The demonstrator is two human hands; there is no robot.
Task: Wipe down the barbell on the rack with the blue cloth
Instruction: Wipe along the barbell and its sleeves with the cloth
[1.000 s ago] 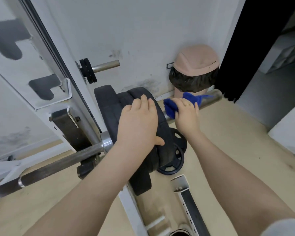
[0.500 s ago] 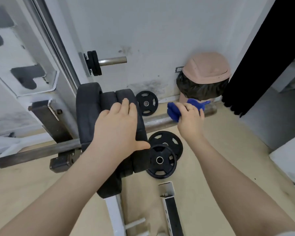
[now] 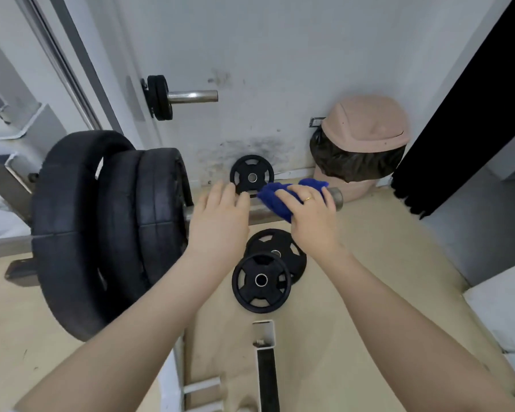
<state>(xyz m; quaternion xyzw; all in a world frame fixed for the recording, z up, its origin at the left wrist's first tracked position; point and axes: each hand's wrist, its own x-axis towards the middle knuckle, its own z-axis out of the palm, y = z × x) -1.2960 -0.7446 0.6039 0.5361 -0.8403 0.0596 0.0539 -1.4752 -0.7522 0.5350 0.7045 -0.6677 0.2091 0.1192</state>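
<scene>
The barbell (image 3: pixel 260 212) lies across the rack with three thick black plates (image 3: pixel 113 227) loaded on it, its bare steel sleeve sticking out to the right toward a tan swing-lid bin (image 3: pixel 361 144) in the corner. The person's right hand (image 3: pixel 311 217) is curled over that sleeve near its end, fingers closed down on the blue cloth (image 3: pixel 275 199), which is bunched around the metal; a gold ring shows on one finger. The left hand (image 3: pixel 220 221) is spread open with fingers loosely extended, above the sleeve just right of the plates; whether the palm actually touches the steel I cannot tell. On the floor below lie two small black plates (image 3: pixel 265 273), overlapping, and a third (image 3: pixel 252 175) leans against the scuffed wall
</scene>
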